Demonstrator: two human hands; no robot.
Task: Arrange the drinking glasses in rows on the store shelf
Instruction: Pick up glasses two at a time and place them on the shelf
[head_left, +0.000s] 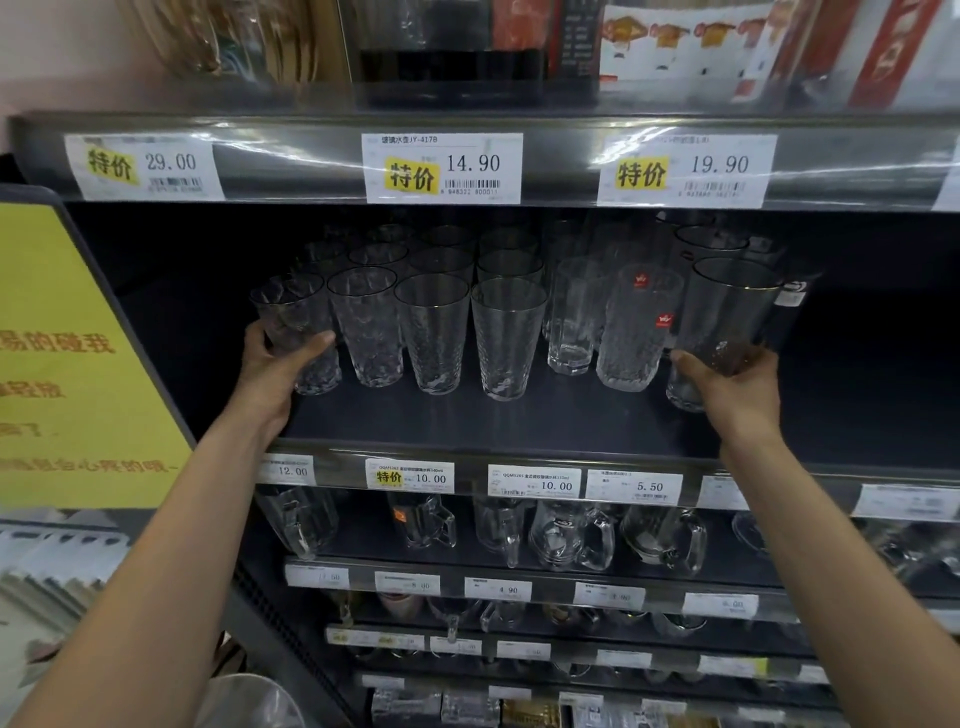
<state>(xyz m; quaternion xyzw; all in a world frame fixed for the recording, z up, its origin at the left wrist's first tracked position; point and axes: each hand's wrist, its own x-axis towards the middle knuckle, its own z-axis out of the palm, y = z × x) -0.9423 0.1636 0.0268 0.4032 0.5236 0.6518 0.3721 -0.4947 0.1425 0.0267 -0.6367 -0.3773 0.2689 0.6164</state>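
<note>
Clear drinking glasses stand in rows on the dark shelf (519, 421). My left hand (275, 364) grips the leftmost textured glass (298, 322), which tilts at the front of the shelf beside a row of gold-rimmed textured glasses (434, 332). My right hand (732, 384) holds a smooth gold-rimmed glass (727, 312) at the right end, tilted and seemingly lifted above another glass (683, 392) under it. Between them stand ribbed glasses with red stickers (636, 332). More glasses fill the rows behind, dim in the shadow.
The shelf above carries price tags (441, 169) along its edge. Glass mugs (571, 535) fill the shelf below, with smaller glassware lower down. A yellow sign (67, 364) hangs at the left. Bare shelf shows at the far right (857, 405) and far left.
</note>
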